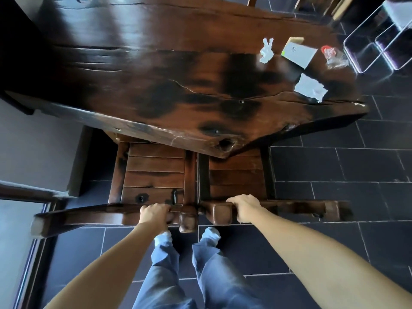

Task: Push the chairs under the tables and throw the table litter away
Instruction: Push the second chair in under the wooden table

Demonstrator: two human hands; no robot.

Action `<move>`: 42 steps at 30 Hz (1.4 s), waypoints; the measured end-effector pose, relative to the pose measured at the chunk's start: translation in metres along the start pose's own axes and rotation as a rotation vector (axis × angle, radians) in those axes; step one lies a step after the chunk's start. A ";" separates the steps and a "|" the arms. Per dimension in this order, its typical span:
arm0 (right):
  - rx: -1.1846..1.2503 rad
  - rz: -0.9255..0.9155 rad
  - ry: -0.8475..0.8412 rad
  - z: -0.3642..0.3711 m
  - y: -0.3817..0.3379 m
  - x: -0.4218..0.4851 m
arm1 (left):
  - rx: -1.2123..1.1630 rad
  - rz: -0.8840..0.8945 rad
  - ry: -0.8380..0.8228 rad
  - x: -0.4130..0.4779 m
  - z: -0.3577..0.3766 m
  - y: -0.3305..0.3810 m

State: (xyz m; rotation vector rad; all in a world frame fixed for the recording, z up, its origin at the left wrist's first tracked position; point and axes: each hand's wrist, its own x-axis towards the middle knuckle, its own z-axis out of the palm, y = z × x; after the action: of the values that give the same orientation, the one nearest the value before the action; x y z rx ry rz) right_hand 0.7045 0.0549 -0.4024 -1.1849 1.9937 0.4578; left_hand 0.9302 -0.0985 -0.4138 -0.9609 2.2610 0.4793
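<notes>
Item: dark wooden bench (156, 70), slab top with an irregular live edge, near edge running diagonally from lower left to a point at lower centre. Two dark slatted wooden chairs stand side by side at that near edge: left chair (153, 172) and right chair (236, 175), front parts of both seats already under the slab, rear parts and top rails still out, the two chairs almost touching. Left hand (156, 214) grips the left chair's top rail, fingers (153, 208) curled over and clamped on the wood; right hand (244, 208) grips the right chair's top rail, its fingers likewise wrapped and clamped. Litter lies grouped at the bench's far right end: crumpled white tissue (266, 51), small open carton (297, 51), flat white paper napkin (311, 86) near the right edge, and clear plastic wrapper with a red part (334, 55) at the very edge. The carton's contents cannot be made out. Beyond the right end stand clear acrylic stools (379, 39), apart from the bench. Dark tiled floor (345, 186) lies open to the right of the chairs and behind them; a pale wall (33, 139) and a window frame close in on the left.
</notes>
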 end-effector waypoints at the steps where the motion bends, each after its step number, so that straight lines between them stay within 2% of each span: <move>1: -0.029 -0.002 0.003 -0.001 0.001 -0.002 | -0.001 -0.002 0.006 -0.001 0.000 0.001; 8: -0.131 0.036 -0.098 0.012 0.005 -0.013 | 0.002 -0.055 0.029 -0.010 0.022 -0.009; 15: -0.065 0.151 -0.079 0.028 -0.014 -0.014 | -0.024 -0.145 0.038 -0.013 0.024 0.000; 22: -0.092 0.163 -0.059 0.030 -0.043 -0.013 | 0.019 -0.228 -0.090 -0.010 0.008 0.020; 29: -0.117 0.131 -0.088 0.022 -0.058 -0.019 | 0.091 -0.221 -0.125 -0.014 0.002 0.027; 32: -0.158 0.038 -0.197 0.010 -0.047 -0.020 | 0.119 -0.161 -0.136 -0.017 -0.006 0.021; 35: 0.014 -0.025 -0.338 -0.022 -0.023 -0.015 | 0.134 -0.052 -0.184 -0.018 -0.014 0.007; 38: 0.132 -0.100 -0.217 -0.059 -0.025 -0.017 | 0.150 0.007 -0.138 -0.022 -0.004 -0.017; 40: 0.160 -0.219 -0.131 -0.066 -0.057 -0.025 | 0.161 -0.007 -0.084 -0.026 0.011 -0.032; 42: 0.110 -0.344 -0.167 -0.053 -0.103 -0.038 | 0.145 -0.024 -0.015 -0.030 0.019 -0.037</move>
State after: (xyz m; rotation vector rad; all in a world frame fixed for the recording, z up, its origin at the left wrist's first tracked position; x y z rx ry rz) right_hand 0.7814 -0.0081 -0.3318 -1.3403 1.6123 0.2587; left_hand 0.9810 -0.0977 -0.4108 -0.9065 2.2341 0.3061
